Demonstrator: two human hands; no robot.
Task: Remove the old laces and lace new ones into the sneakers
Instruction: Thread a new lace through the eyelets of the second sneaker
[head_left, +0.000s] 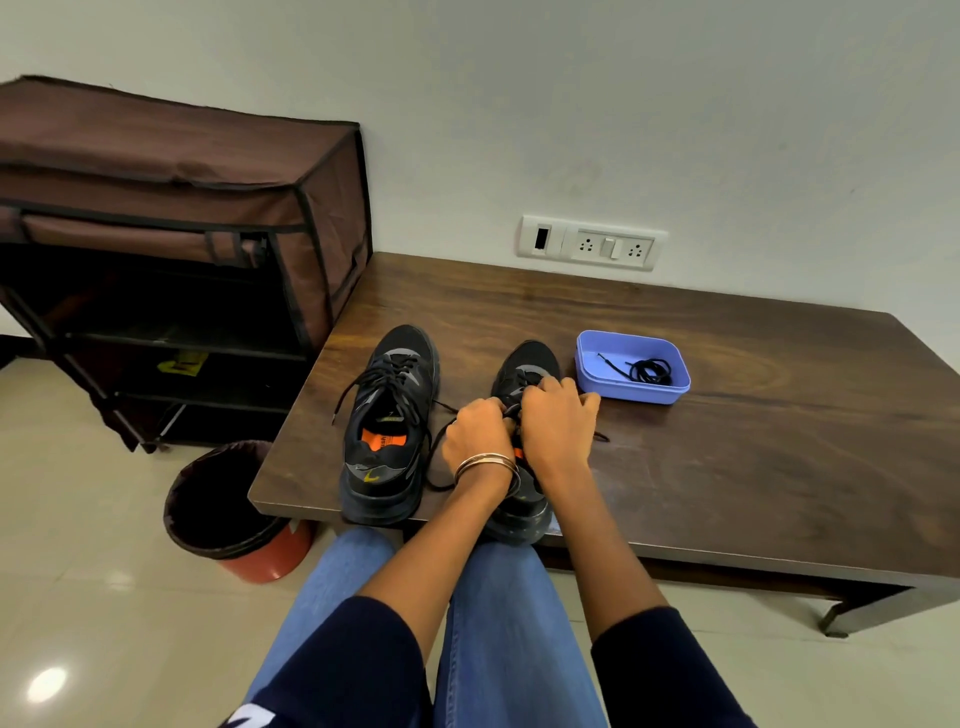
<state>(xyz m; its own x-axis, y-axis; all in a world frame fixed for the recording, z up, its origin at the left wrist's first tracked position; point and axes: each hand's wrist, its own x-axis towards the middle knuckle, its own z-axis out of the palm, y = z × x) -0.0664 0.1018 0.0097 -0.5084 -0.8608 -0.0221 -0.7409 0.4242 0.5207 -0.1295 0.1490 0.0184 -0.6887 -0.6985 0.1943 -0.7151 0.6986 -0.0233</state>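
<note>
Dark wooden table (727, 441), two black sneakers near its front edge.
Both hands, left hand (475, 434) and right hand (556, 421), pinch the old lace on the right sneaker (524, 364); unthreading seems underway. Next: pull it free; new laces (649, 370) wait in the blue tray (597, 382).

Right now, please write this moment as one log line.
step: laces on right sneaker | left hand: grips lace | right hand: grips lace | left sneaker: laced, untouched | blue tray: coiled lace

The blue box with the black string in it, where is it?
In the head view, the blue box sits on the wooden table, right of the sneaker both hands work on.
</note>
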